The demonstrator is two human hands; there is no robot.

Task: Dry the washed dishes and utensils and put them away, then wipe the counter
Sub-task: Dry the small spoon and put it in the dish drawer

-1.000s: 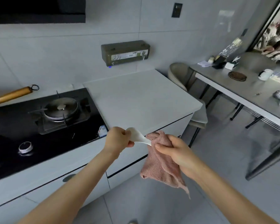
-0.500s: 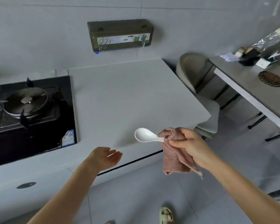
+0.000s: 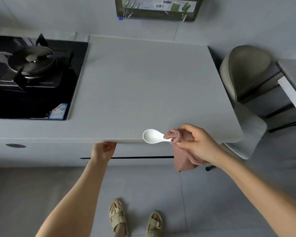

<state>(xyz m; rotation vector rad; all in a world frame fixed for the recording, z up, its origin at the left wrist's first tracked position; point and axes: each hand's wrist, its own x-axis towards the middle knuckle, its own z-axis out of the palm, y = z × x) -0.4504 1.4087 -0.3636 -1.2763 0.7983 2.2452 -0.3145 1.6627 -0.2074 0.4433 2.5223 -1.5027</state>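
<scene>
Left hand (image 3: pixel 103 151) curls at drawer (image 3: pixel 140 150) edge, grip unclear; right hand (image 3: pixel 197 144) pinches spoon (image 3: pixel 152 136), cloth (image 3: pixel 183 159). Pull drawer straight, spoon held clear.

The spoon (image 3: pixel 152 136) looks smooth, glossy white, like ceramic or plastic. The cloth (image 3: pixel 183 156) is pink, coarse-woven. The counter (image 3: pixel 143 86) is matt grey; the hob (image 3: pixel 32 93) is glossy black glass.

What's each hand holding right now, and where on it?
Right hand pinches the white spoon by its handle end, with the pink cloth bunched in the same grip. Left hand holds nothing loose; fingers reach under the counter edge, grip unclear.
</scene>
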